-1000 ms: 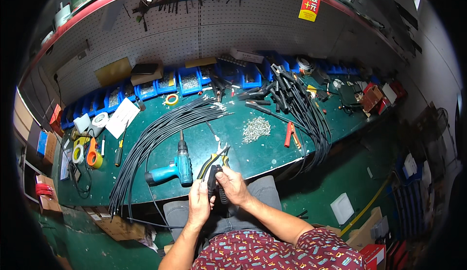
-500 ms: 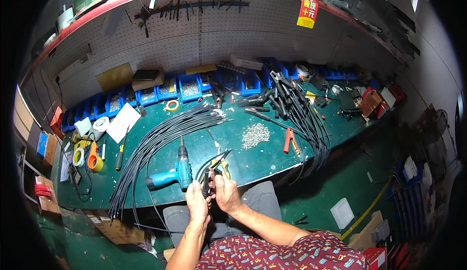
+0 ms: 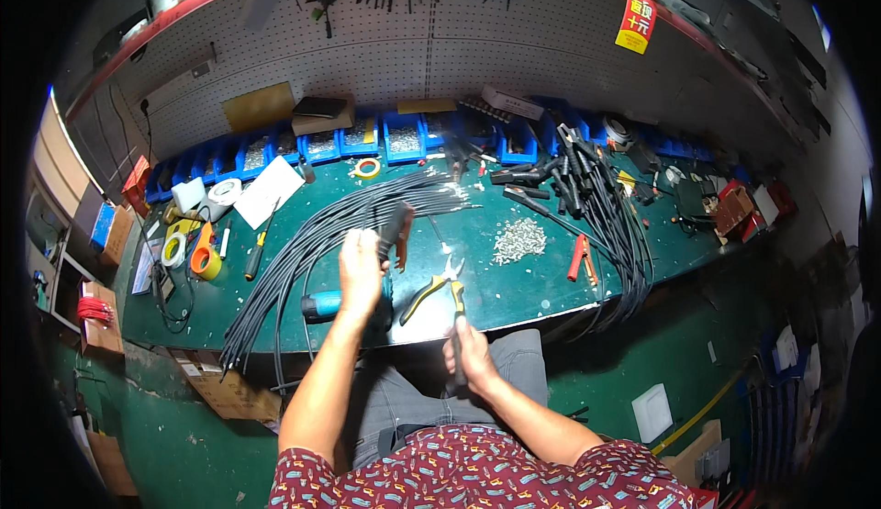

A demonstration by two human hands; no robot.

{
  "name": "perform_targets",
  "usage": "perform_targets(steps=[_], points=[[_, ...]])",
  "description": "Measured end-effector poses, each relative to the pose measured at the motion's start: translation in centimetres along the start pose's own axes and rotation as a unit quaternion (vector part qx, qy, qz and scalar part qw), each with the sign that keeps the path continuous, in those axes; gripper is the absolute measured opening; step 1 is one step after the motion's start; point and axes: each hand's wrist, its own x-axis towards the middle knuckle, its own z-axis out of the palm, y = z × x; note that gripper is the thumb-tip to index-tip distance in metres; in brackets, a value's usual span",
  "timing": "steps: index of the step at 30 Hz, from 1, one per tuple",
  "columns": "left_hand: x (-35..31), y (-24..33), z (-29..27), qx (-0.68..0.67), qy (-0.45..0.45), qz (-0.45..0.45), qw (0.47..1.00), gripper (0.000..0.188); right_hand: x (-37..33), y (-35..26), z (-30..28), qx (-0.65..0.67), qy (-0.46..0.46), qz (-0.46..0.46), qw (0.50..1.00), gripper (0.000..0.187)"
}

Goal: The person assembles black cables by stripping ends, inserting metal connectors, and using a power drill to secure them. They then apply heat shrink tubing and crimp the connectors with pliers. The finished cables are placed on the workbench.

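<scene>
My left hand (image 3: 360, 272) is raised over the bench, closed around a black-handled clamp (image 3: 396, 230) with copper-coloured jaws; it is blurred by motion. Below that hand, partly hidden by my forearm, lies a teal cordless drill (image 3: 321, 307). My right hand (image 3: 473, 358) is at the bench's front edge above my lap, fingers closed on a slim black piece (image 3: 459, 376) whose kind I cannot make out. Just beyond it, pliers (image 3: 439, 287) with yellow-and-black handles lie on the green bench with their handles spread.
Black cables (image 3: 312, 243) are bundled at left, and more cables with black clamps (image 3: 587, 178) lie at right. Small metal parts (image 3: 519, 241) form a heap beside a red clamp (image 3: 580, 259). Blue bins (image 3: 404, 137) line the back. A screwdriver (image 3: 259, 250) and tape rolls (image 3: 206, 261) lie left.
My hands were together at the bench edge; now they are apart. The left has lifted forward with the clamp, the right has moved right. The pliers now lie in full view. The view has shifted.
</scene>
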Motion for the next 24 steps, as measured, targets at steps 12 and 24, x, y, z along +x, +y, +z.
perform_targets(steps=[12,24], points=[[-7.7,-0.8,0.6,0.082,-0.068,0.034,0.994,0.023,4.6,-3.7,-1.5,0.255,-0.086,0.061,0.961,0.040],[-13.9,5.5,-5.5,0.405,-0.345,0.116,0.839,0.018,4.1,-9.6,1.0,0.235,-0.126,-0.002,0.964,0.027]])
